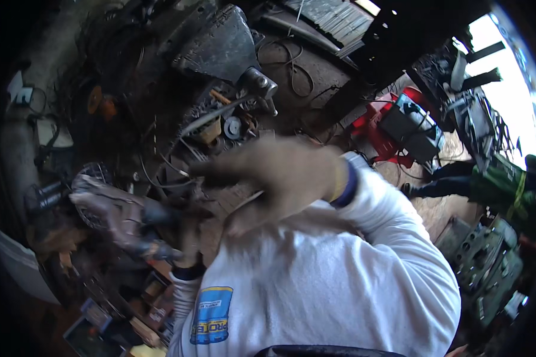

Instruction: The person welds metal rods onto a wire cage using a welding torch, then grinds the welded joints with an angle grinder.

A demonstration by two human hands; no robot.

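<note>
One hand, the right hand (280, 178), reached across the chest in a tan fabric glove, its fingers pointing left and darker toward the tips. Thumb and fingers stood somewhat apart, but motion blur kept me from telling whether anything was held between them. Past the glove's yellow edge came a dark blue band, then a white sleeve.

The left hand (189, 243), also gloved and blurred, was lower and farther left; I could not tell whether it was spread or closed. Just left of it lay the bulky object (122, 217), brownish grey and dull, with a rounded, lumpy body and a blue-grey part toward the hand. A round cage (93, 172) of thin bars showed at its far end.

Beyond the right hand were a flat round metal disc (233, 127), a smooth, shiny metal cylinder (257, 82) and a broad dark metal block (217, 47) with a scuffed face. Thin black cable (304, 80) looped over the brown ground.

Farther right, a boxy grey unit (404, 126) sat against glossy red plastic (378, 128). Near the right rim were a person in green (500, 187) and a grey-green metal casting (488, 256) pierced with round holes.
</note>
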